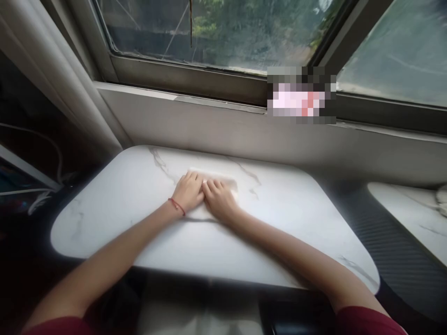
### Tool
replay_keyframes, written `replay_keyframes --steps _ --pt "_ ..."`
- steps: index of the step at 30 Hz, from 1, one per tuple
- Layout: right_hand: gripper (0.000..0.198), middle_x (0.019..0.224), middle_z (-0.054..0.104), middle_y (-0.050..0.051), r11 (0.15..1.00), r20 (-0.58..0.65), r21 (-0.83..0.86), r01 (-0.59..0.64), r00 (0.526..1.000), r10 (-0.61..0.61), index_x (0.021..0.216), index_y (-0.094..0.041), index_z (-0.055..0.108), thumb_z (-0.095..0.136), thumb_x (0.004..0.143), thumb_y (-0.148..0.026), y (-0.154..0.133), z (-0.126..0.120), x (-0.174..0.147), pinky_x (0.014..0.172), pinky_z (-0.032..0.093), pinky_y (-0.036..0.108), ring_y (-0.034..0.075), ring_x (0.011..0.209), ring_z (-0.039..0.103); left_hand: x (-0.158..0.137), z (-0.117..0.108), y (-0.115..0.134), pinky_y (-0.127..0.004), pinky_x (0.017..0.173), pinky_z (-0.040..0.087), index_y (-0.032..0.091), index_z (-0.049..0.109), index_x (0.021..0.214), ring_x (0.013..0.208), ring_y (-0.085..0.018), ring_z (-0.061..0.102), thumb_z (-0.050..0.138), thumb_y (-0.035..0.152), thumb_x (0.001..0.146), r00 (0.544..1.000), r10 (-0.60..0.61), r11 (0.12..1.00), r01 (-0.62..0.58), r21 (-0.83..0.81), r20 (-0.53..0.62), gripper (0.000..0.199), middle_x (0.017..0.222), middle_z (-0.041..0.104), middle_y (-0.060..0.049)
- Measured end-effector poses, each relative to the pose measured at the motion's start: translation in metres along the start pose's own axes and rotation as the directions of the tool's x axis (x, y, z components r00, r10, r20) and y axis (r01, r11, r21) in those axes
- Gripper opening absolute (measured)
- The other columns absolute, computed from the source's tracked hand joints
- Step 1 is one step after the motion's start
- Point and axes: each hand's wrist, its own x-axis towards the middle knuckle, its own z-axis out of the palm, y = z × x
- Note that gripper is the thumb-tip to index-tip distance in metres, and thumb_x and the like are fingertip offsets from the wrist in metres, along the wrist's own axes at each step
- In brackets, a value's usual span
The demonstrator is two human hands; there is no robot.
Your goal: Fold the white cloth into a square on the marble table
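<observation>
A soft white cloth [228, 180] lies on the white marble-patterned table top [279, 218], with a thicker, rolled or folded band along its far side. Both hands rest on it side by side, thumbs nearly touching. My left hand [188, 191], a red string bracelet [177, 206] at its wrist, curls its fingers over the far part of the cloth. My right hand [220, 197] bends its fingers over the cloth just to the right. The palms and part of the cloth beneath them are hidden.
Behind the table runs a window ledge [216, 103] under a framed window [230, 37]. A light curtain [63, 70] hangs at the left. Another marble-patterned surface [408, 204] stands at the right, beyond a dark ribbed panel [377, 246]. A blurred-out patch covers part of the sill.
</observation>
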Motion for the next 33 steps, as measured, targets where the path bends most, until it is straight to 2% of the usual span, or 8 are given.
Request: replay_keyframes --steps 4,7,10,14,21,26,30,33 --pt "0.032 0.106 0.066 0.017 0.999 0.026 0.037 -0.026 0.999 0.025 0.119 -0.008 0.061 0.039 0.1 -0.022 0.001 0.012 0.043 0.082 0.038 0.04 0.03 0.096 0.052 0.014 -0.002 -0.025 -0.043 0.097 0.047 0.01 0.06 0.11 0.114 -0.032 0.057 0.042 0.018 0.095 0.99 -0.133 0.989 0.135 0.062 -0.038 0.025 0.116 0.064 -0.02" --pt "0.034 0.108 0.065 0.019 0.997 0.031 0.055 -0.054 0.998 0.052 0.117 -0.007 0.062 0.035 0.102 -0.023 0.003 0.023 0.073 0.084 0.037 0.041 0.031 0.099 0.052 0.019 -0.001 -0.042 -0.042 0.098 0.046 0.011 0.06 0.111 0.116 -0.031 0.056 0.039 0.018 0.097 0.981 -0.182 0.981 0.185 0.053 -0.07 0.026 0.119 0.064 -0.019" --pt "0.032 0.111 0.064 0.021 0.994 0.036 0.07 -0.087 0.996 0.084 0.115 -0.007 0.062 0.037 0.1 -0.022 0.006 0.033 0.1 0.084 0.036 0.041 0.032 0.101 0.051 0.022 0.002 -0.058 -0.043 0.099 0.045 0.012 0.059 0.111 0.117 -0.031 0.057 0.039 0.018 0.097 0.979 -0.19 0.981 0.192 0.023 -0.07 0.025 0.12 0.065 -0.018" --pt "0.03 0.113 0.062 0.022 0.989 0.024 0.087 -0.118 0.993 0.116 0.115 -0.006 0.06 0.04 0.096 -0.019 0.012 0.043 0.123 0.085 0.036 0.041 0.033 0.103 0.05 0.026 0.007 -0.077 -0.042 0.102 0.044 0.013 0.057 0.116 0.118 -0.029 0.057 0.035 0.019 0.098 0.986 -0.144 0.989 0.142 -0.031 -0.083 0.029 0.123 0.065 -0.017" --pt "0.029 0.109 0.061 0.02 0.98 -0.021 0.157 -0.121 0.992 0.126 0.109 -0.006 0.062 0.039 0.094 -0.015 0.019 0.051 0.126 0.089 0.036 0.039 0.03 0.102 0.049 0.031 0.012 -0.094 -0.041 0.108 0.043 0.011 0.054 0.125 0.122 -0.028 0.058 0.04 0.023 0.098 0.99 -0.116 0.989 0.108 -0.098 -0.08 0.033 0.131 0.063 -0.016" --pt "0.029 0.111 0.06 0.02 0.974 -0.034 0.18 -0.138 0.989 0.146 0.109 -0.007 0.063 0.039 0.094 -0.016 0.021 0.048 0.125 0.09 0.036 0.041 0.031 0.102 0.048 0.032 0.01 -0.09 -0.04 0.108 0.042 0.011 0.055 0.125 0.123 -0.027 0.057 0.041 0.022 0.097 0.992 -0.101 0.993 0.096 -0.067 -0.078 0.033 0.131 0.063 -0.016" --pt "0.032 0.112 0.063 0.024 0.98 0.045 0.143 -0.136 0.99 0.131 0.113 -0.005 0.063 0.038 0.096 -0.016 0.003 0.032 0.116 0.087 0.038 0.043 0.033 0.102 0.051 0.032 -0.003 -0.074 -0.042 0.099 0.047 0.01 0.062 0.115 0.116 -0.031 0.06 0.041 0.019 0.095 0.988 -0.147 0.988 0.149 0.035 -0.043 0.03 0.121 0.067 -0.018" --pt "0.036 0.111 0.065 0.026 0.985 0.109 0.117 -0.126 0.988 0.114 0.12 -0.002 0.062 0.037 0.095 -0.009 -0.024 0.012 0.103 0.081 0.04 0.04 0.032 0.1 0.056 0.03 -0.021 -0.071 -0.038 0.091 0.049 0.013 0.069 0.104 0.105 -0.029 0.065 0.044 0.015 0.089 0.976 -0.219 0.975 0.219 0.048 -0.01 0.029 0.11 0.072 -0.015"
